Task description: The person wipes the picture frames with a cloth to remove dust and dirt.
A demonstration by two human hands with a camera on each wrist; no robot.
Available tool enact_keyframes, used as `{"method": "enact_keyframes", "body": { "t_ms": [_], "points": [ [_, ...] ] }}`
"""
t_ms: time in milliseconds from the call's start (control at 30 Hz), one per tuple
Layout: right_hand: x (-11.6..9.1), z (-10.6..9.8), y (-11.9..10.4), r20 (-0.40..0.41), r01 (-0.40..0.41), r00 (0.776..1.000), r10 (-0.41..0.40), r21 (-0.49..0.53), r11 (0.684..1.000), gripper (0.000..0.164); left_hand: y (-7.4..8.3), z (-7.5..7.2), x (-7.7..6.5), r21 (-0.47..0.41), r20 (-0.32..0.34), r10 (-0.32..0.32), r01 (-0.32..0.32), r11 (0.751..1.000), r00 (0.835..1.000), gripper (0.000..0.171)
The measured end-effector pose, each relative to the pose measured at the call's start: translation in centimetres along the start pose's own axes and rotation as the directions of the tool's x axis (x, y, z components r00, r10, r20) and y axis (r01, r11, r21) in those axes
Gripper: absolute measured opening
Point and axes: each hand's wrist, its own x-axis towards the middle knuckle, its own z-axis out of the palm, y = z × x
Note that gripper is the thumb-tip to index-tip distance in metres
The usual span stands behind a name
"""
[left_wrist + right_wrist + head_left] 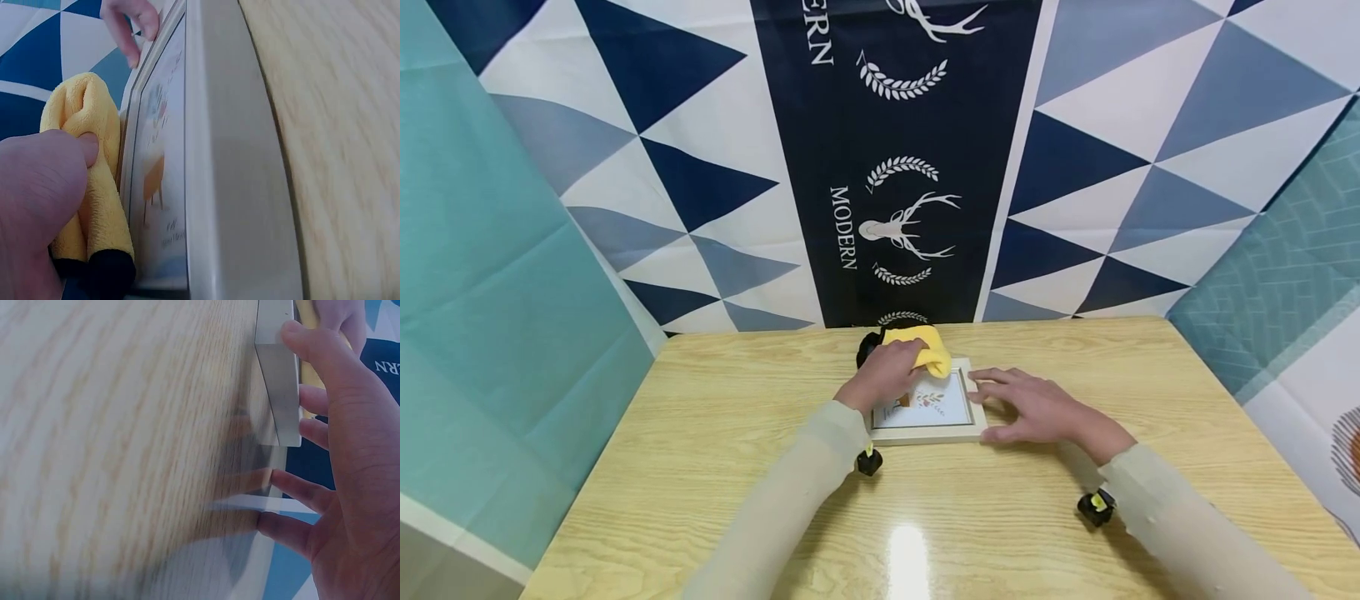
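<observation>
My left hand (889,373) grips a folded yellow cloth (934,354) with dark edging, over the far left part of a picture frame (925,435). In the left wrist view the thumb (89,147) presses into the plush folds beside the glazed face. The frame lies flat, its pale border around a print (951,407) of a small brown shape and leafy sprigs. My right hand (1033,407) is spread at its right side, thumb at the near corner. In the right wrist view two fingertips overlap the frame's side (281,381), while the other two touch the table.
The wood-grain table (760,358) ends at a wall cloth (917,133) with triangles and deer heads. A teal cloth (497,292) hangs at the left and another patterned cloth (1292,233) at the right. Small black devices (869,462) sit at both wrists.
</observation>
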Motion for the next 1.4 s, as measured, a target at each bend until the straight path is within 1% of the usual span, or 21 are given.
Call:
{"method": "enact_keyframes", "body": {
  "t_ms": [133,267,333,467,567,767,867,933,1000,1033,1133,1233,1367,1400],
  "points": [
    [0.0,-0.2,-0.1,0.002,-0.001,1.0,0.001,0.009,1.0,0.061,1.1,0.2,0.5,0.001,0.019,0.006,-0.006,1.0,1.0,0.037],
    [0.0,-0.2,-0.1,0.012,-0.002,1.0,0.002,0.014,1.0,0.058,2.1,0.3,0.9,0.014,0.055,0.009,-0.01,1.0,0.998,0.04],
    [0.0,-0.2,0.0,0.013,-0.004,1.0,0.004,0.015,1.0,0.06,2.6,0.2,1.1,0.015,0.072,0.008,-0.01,1.0,0.997,0.042],
    [0.0,-0.1,0.0,0.015,-0.013,1.0,0.013,0.016,1.0,0.064,3.5,-0.1,1.4,-0.016,0.1,0.002,0.0,1.0,0.995,0.046],
    [0.0,0.0,0.1,0.018,-0.025,1.0,0.024,0.018,1.0,0.067,3.9,-0.1,1.7,-0.026,0.119,-0.01,0.013,1.0,0.993,0.047],
    [0.0,-0.1,0.0,0.015,-0.034,0.999,0.033,0.021,0.999,0.069,4.2,0.1,2.4,-0.038,0.15,-0.039,0.045,0.998,0.988,0.047],
    [0.0,-0.1,0.0,0.009,-0.031,0.999,0.031,0.021,0.999,0.068,4.4,-0.2,2.3,-0.041,0.161,-0.057,0.064,0.997,0.985,0.048],
    [-0.1,-0.1,0.0,0.007,-0.029,1.0,0.029,0.02,0.999,0.068,4.6,-0.5,2.1,-0.044,0.163,-0.065,0.073,0.996,0.985,0.051],
    [-0.1,-0.1,0.0,0.006,-0.027,1.0,0.027,0.02,0.999,0.067,4.8,-0.7,1.9,-0.031,0.163,-0.067,0.073,0.997,0.984,0.056],
    [-0.1,-0.1,0.0,0.004,-0.025,1.0,0.025,0.017,1.0,0.067,5.1,-0.9,1.8,-0.006,0.169,-0.07,0.072,0.997,0.983,0.057],
    [0.0,0.0,0.1,0.002,-0.024,1.0,0.024,0.014,1.0,0.067,5.4,-1.3,1.7,0.031,0.176,-0.063,0.058,0.998,0.982,0.059],
    [0.0,0.1,0.0,0.004,-0.024,1.0,0.024,0.009,1.0,0.067,6.5,-2.5,1.1,0.092,0.191,-0.075,0.058,0.994,0.979,0.056],
    [-0.1,0.0,0.0,0.009,-0.029,1.0,0.029,0.01,1.0,0.067,6.2,-1.9,1.4,0.089,0.184,-0.081,0.065,0.994,0.98,0.055],
    [-0.1,0.1,0.0,0.008,-0.028,1.0,0.028,0.009,1.0,0.067,5.8,-1.4,1.6,0.093,0.179,-0.078,0.062,0.994,0.981,0.055]
  ]
}}
